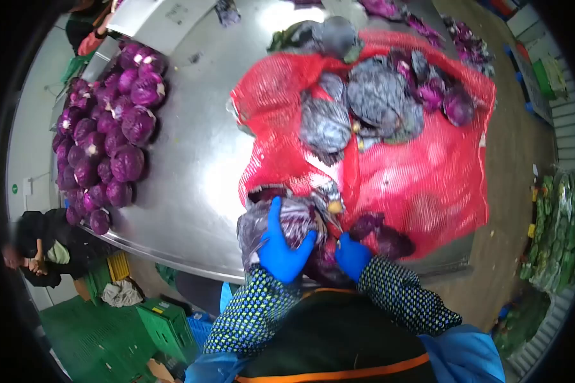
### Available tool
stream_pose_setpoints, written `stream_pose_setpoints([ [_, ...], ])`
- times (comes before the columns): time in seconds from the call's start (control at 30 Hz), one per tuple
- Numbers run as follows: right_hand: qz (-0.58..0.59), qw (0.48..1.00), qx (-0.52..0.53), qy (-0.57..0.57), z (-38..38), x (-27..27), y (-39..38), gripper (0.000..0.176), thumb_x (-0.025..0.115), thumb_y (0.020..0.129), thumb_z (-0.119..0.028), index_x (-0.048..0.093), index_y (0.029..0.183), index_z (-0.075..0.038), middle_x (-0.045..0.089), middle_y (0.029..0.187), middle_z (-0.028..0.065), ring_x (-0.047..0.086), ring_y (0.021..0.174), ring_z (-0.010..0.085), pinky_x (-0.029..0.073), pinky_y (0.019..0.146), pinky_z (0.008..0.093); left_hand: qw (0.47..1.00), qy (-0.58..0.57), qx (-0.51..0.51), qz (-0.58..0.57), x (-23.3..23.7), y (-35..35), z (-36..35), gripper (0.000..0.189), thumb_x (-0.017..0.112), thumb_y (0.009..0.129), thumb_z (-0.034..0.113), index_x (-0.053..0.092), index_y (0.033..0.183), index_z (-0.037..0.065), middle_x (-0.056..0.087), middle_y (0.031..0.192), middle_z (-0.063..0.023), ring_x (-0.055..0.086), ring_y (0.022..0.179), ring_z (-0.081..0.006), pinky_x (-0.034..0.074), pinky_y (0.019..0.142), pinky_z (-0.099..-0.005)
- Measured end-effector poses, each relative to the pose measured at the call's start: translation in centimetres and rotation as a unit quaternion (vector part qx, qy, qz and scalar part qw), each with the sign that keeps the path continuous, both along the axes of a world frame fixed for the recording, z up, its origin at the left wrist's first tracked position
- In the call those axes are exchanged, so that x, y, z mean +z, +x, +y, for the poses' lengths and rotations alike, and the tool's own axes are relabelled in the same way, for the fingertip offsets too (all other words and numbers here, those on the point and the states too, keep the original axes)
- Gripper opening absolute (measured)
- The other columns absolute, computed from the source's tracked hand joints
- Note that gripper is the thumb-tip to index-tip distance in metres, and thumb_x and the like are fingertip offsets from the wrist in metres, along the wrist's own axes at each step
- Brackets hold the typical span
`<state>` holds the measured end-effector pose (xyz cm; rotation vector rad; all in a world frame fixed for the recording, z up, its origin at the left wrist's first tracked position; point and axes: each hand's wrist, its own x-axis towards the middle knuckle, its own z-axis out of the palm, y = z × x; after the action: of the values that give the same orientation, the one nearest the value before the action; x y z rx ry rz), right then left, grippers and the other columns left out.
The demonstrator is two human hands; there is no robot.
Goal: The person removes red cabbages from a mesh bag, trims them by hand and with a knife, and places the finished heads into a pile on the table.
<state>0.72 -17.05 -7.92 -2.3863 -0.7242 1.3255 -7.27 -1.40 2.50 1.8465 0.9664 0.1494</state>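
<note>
Left hand (285, 257) (gloved); cabbage (252, 225) beneath

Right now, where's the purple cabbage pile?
Head view, left side: the purple cabbage pile sits on the metal table, just below the white box in the picture, left of the left hand.

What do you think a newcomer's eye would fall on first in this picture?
Probably the bright red mesh on the metal table, with dull purple cabbages on it. Then perhaps the heap of glossy cabbages at the table's left, and the blue-gloved left hand on a nearer cabbage.
</note>
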Motion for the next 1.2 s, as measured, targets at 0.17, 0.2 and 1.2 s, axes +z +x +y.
stream_pose_setpoints([
  [0.17,0.341,0.837,-0.365,0.226,4.0,5.7,-2.0,0.022,0.056,0.090,-0.018,0.043,0.101,-0.005,0.050,0.065,0.0034,0.043,0.043,0.0090,0.036,0.037,0.0260,0.954,-0.159,0.138,-0.213,-4.2,-6.4,2.6,0.077,0.066,0.077,0.007,0.022,0.140,0.003,0.043,0.128,-0.0176,0.042,0.119,-0.0248,0.037,0.100,-0.0354],
  [0.2,0.355,0.813,-0.402,0.228,4.8,6.9,-2.0,0.027,0.057,0.089,-0.016,0.043,0.110,-0.006,0.049,0.064,0.0011,0.043,0.043,0.0085,0.035,0.037,0.0254,0.952,-0.155,0.157,-0.211,-5.5,-7.8,2.9,0.072,0.063,0.080,0.007,0.022,0.140,0.003,0.045,0.126,-0.0173,0.044,0.117,-0.0246,0.037,0.099,-0.0361],
  [1.2,-0.090,0.942,0.090,0.310,0.2,8.3,1.5,0.048,0.053,0.089,-0.014,0.043,0.135,-0.019,0.051,0.085,0.0100,0.056,0.072,0.0248,0.048,0.063,0.0339,0.983,0.181,0.021,-0.011,-3.3,-3.6,-0.2,0.107,0.085,0.050,0.036,0.030,0.136,0.006,0.025,0.137,-0.0285,0.029,0.124,-0.0441,0.029,0.102,-0.0506],
])
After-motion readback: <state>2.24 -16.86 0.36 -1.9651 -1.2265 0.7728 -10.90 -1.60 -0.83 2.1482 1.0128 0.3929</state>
